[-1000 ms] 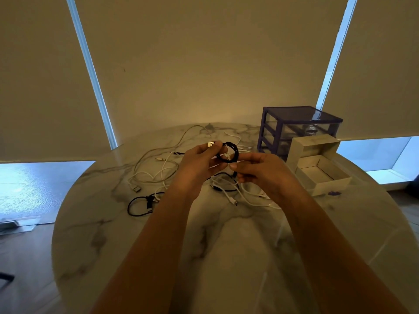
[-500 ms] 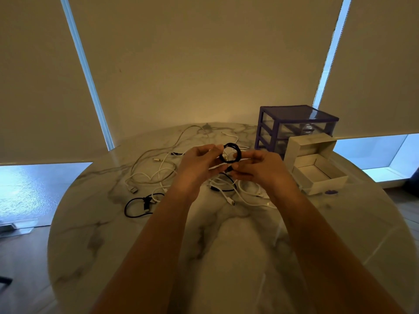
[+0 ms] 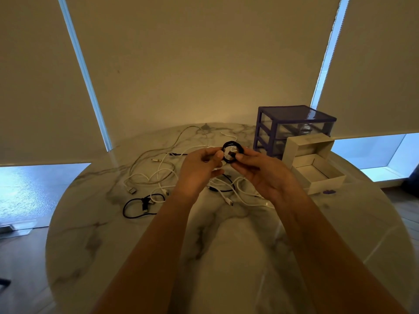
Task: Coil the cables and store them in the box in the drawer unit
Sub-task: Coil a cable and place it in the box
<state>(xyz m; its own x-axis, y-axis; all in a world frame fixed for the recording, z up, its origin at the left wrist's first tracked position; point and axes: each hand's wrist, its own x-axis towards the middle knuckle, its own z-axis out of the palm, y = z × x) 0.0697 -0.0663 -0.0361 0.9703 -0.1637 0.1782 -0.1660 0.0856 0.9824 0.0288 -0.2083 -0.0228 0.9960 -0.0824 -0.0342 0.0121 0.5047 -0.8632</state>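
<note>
Both hands up over the table (image 3: 226, 257), close together, pinching one black coil (image 3: 232, 152) between them. Left hand (image 3: 199, 168) grips the coil's left edge with thumb and fingers; right hand (image 3: 265, 173) holds the right side, fingers curled under it. Coil is small, tight, ring face turned roughly toward the person, a plug end showing inside the loop. Looks wound up, probably just tucking the end.

Key relation: the box (image 3: 317, 171) sits open on the table to the right of the hands and a bit farther back, just in front of the drawer unit (image 3: 294, 128). Its lid (image 3: 306, 146) stands up at the back, tray opening facing up. Right hand is clearly the nearer one, so my guess is the coil passes to the right hand and goes right and down into the tray, ring laid flat.

Still loose on the table: white cables (image 3: 158, 173) in a tangle left of and under the hands, more white cable below the right hand, and a black cable (image 3: 142, 203) looped near the left edge of the pile. Box looks empty from here, so early in the task.

Risk: coil springs open on release.
</note>
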